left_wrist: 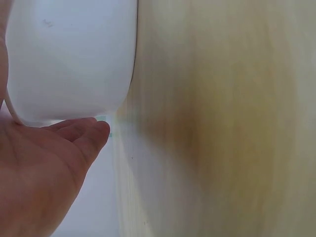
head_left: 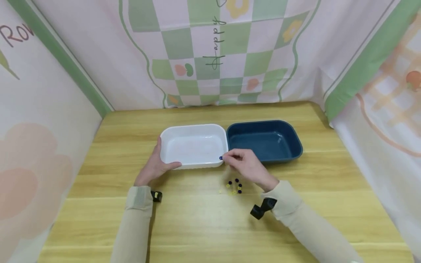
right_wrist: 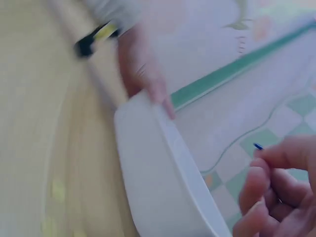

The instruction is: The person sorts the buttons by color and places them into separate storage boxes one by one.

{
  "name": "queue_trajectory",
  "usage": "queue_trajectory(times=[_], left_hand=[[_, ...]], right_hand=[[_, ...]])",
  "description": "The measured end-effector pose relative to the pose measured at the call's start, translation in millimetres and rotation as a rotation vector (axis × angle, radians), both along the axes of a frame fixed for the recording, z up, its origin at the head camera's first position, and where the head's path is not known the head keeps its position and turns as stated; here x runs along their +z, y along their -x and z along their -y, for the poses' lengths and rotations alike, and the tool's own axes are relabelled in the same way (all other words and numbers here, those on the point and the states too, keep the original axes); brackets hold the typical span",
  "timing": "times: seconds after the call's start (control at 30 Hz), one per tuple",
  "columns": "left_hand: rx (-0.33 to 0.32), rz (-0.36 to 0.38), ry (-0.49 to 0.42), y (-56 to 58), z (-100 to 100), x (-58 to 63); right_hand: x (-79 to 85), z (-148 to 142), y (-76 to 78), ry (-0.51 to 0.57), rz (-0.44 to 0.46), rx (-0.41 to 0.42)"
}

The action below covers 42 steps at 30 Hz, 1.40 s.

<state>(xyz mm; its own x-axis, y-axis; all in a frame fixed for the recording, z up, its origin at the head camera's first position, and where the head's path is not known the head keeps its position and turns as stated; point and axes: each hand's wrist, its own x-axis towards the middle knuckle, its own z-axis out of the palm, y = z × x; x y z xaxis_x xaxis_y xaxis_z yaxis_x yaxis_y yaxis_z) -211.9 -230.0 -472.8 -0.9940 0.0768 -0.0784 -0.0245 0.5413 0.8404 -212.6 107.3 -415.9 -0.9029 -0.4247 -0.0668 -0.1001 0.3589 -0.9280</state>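
My left hand [head_left: 152, 166] holds the left end of a white rectangular basin [head_left: 194, 148], thumb along the front rim and fingers against the outer side. The left wrist view has those fingers [left_wrist: 91, 138] at the basin's outer wall. Between thumb and forefinger my right hand [head_left: 250, 166] pinches a small blue button [right_wrist: 257, 146], a thin disc seen edge-on in the right wrist view. The hand is at the white basin's front right corner, and the button overlaps the rim there in the head view. Several small dark blue and yellow buttons [head_left: 236, 180] lie scattered on the table below.
A dark blue basin [head_left: 264, 144] stands directly right of the white one. Both rest on a wood-grain table [head_left: 197, 226]. Patterned curtains [head_left: 217, 87] hang behind the table and at both sides. Each wrist carries a black camera mount [head_left: 260, 209].
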Motion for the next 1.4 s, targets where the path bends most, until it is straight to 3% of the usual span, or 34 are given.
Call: queue_trajectory(times=[0.13,0.27,0.37,0.7,1.0,1.4], left_hand=[[0.003,0.007,-0.009,-0.8,0.9,-0.9],[0.004,0.000,0.000,-1.1,0.6,-3.5],[0.000,-0.006,-0.018,-1.9,0.0,-5.4],[-0.011,-0.035,-0.041,-3.5,0.5,-5.7],[0.006,0.013,-0.043,-3.3,0.2,-3.9],[-0.008,-0.033,-0.065,-1.1,1.3,-3.1]], right_hand=[[1.1,6.7,12.5,0.205,0.183,-0.104],[-1.1,15.5,21.9,0.350,0.285,-0.156],[-2.2,20.3,26.3,0.396,0.339,-0.171],[0.7,33.4,37.4,0.439,0.412,-0.190],[-1.3,47.3,48.3,0.437,0.455,-0.215],[0.6,54.3,52.4,0.426,0.472,-0.241]])
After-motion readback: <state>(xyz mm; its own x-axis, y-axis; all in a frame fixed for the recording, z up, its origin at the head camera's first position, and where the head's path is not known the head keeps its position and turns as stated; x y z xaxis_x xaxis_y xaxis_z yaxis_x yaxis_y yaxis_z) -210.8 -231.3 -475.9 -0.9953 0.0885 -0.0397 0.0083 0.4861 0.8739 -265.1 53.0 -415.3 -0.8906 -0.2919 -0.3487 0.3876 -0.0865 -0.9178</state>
